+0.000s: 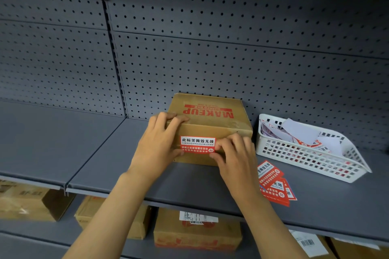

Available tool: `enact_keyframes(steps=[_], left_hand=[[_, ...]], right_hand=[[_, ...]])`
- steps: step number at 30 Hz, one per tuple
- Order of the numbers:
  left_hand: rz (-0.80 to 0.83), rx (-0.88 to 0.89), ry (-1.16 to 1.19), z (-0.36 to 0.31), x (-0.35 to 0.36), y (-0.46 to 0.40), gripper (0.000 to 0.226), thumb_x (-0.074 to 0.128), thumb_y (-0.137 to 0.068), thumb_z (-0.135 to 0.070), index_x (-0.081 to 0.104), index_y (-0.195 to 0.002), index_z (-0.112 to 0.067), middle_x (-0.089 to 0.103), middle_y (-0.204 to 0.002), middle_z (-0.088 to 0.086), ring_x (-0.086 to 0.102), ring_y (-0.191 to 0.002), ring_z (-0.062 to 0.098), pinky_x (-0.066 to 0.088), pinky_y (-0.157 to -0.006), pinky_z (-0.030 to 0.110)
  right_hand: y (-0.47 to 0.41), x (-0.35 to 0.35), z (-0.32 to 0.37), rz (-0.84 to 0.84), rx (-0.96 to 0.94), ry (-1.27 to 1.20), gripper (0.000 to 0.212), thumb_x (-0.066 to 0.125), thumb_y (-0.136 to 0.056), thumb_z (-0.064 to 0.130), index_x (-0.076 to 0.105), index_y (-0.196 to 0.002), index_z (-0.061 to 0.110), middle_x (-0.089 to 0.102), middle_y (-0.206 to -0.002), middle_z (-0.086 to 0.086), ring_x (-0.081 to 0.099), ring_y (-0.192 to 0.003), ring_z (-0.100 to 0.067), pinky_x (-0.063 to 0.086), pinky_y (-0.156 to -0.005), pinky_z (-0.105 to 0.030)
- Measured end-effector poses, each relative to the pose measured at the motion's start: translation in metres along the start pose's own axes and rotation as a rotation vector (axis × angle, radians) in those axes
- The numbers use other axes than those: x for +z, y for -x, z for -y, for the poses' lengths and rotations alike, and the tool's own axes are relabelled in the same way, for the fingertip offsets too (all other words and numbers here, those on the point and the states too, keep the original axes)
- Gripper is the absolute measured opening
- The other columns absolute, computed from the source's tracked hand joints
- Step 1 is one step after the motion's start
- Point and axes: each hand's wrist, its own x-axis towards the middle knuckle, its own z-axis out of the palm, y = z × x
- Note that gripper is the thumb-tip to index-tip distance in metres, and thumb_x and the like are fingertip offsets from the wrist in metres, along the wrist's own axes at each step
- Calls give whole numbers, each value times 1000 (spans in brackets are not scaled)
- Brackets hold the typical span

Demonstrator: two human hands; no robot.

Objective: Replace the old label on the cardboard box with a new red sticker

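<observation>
With the cardboard box [210, 128] sitting at the back edge of the shelf [105, 153], the left hand [160, 143] grips its left corner to steady it while the right hand [233, 151] pinches the right edge of the red sticker [197, 144] on the front face, which is best peeled slowly and flat, or pressed down from the middle outward.

cardboard box [212, 115]: brown, closed, on shelf | red sticker [197, 144]: flat on its front face

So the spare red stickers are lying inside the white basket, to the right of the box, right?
Not quite. The head view shows the spare red stickers lying loose on the shelf in front of the white basket, still right of the box.
</observation>
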Motion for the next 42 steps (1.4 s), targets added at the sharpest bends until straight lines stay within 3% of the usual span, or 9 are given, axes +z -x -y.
enact_keyframes(steps=[5,8,13,20,23,30,34,38,42], left_hand=[[38,23,-14,4,-4,1,94,92,-57,-20,45,-138,-30,45,-134,0,41,-125,23,57,-85,40],[36,12,-11,1,-4,1,97,93,-54,-30,45,-138,-31,44,-135,-1,40,-125,22,57,-85,40],[-19,-45,85,-11,2,2,92,89,-56,-49,46,-135,-28,41,-131,-3,36,-124,19,53,-80,30],[-77,-70,87,-14,10,2,87,91,-58,-42,49,-133,-22,44,-130,3,39,-123,22,51,-86,32],[-50,-57,83,-11,7,3,86,92,-60,-34,48,-134,-25,42,-132,0,38,-124,21,55,-87,35],[50,23,11,2,-11,0,86,88,-67,-22,43,-139,-34,42,-136,-3,38,-127,20,57,-84,38],[65,53,24,3,-16,3,79,80,-74,-18,42,-141,-36,41,-141,-4,36,-130,20,51,-98,37],[-116,-74,259,-5,-24,10,59,69,-83,-7,54,-134,-33,37,-150,-6,41,-132,11,44,-97,30],[-257,-242,395,-16,-40,18,49,64,-88,-8,58,-128,-35,53,-127,-11,54,-117,8,50,-97,36]], right_hand=[[1,-5,-8,9,-3,-9,34,90,-70,28,58,-79,19,58,-87,0,47,-82,-19,51,-67,-34],[1,-7,-6,11,13,-29,35,89,-70,30,58,-80,21,57,-88,1,46,-82,-18,51,-67,-35],[-6,-14,-4,77,-42,-137,28,79,-74,42,61,-88,25,57,-96,6,47,-91,-17,45,-74,-35],[-9,-10,20,47,87,-10,41,77,-71,60,61,-84,26,59,-92,4,51,-87,-19,47,-74,-35],[-8,-4,19,36,100,44,40,86,-67,50,61,-83,23,59,-89,1,51,-83,-21,47,-70,-35],[-3,-6,-4,20,8,-113,34,90,-69,26,58,-77,20,55,-87,2,44,-83,-17,50,-70,-38],[-3,-10,-6,51,12,-112,33,89,-70,24,58,-78,20,56,-88,3,46,-85,-17,49,-71,-34],[-3,-22,-9,114,2,-83,26,87,-74,27,62,-81,23,59,-89,5,52,-86,-19,49,-71,-33],[-4,-37,-12,166,8,-129,22,84,-76,16,65,-84,23,58,-92,5,57,-90,-20,49,-66,-28]])
